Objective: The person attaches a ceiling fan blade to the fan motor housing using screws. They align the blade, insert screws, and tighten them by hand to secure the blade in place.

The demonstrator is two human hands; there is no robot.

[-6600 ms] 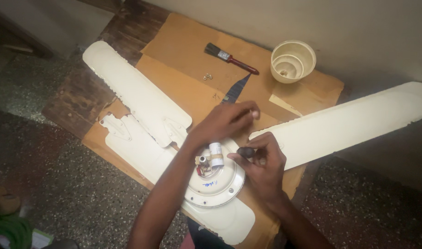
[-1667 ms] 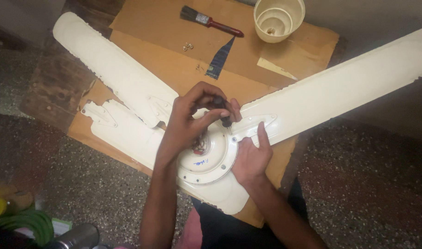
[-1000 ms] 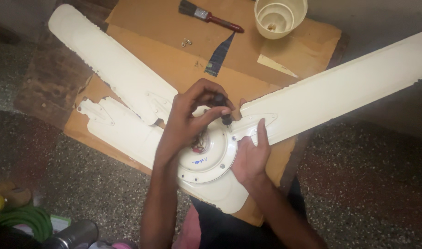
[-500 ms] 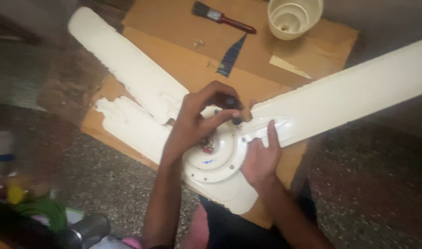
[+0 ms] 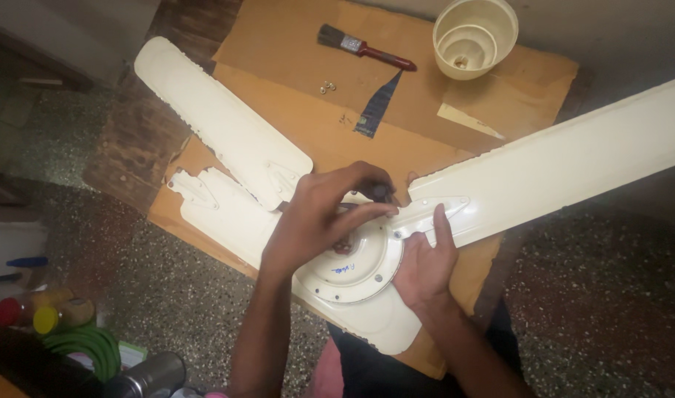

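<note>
paintbrush (image 5: 363, 49), cup (image 5: 474, 35), screws (image 5: 326, 88) nr fan (image 5: 352, 269)

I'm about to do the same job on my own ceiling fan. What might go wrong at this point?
The small screws lie loose on the cardboard and might roll off and get lost. The long blade reaches well past the cardboard, held down only by the right hand, so it may swing. The left hand hides the hub, so a dark tool might slip.

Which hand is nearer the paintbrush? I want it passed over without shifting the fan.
The left hand. It sits on the fan hub, below the paintbrush. The right hand lies lower still, pressed flat on a blade bracket.
</note>
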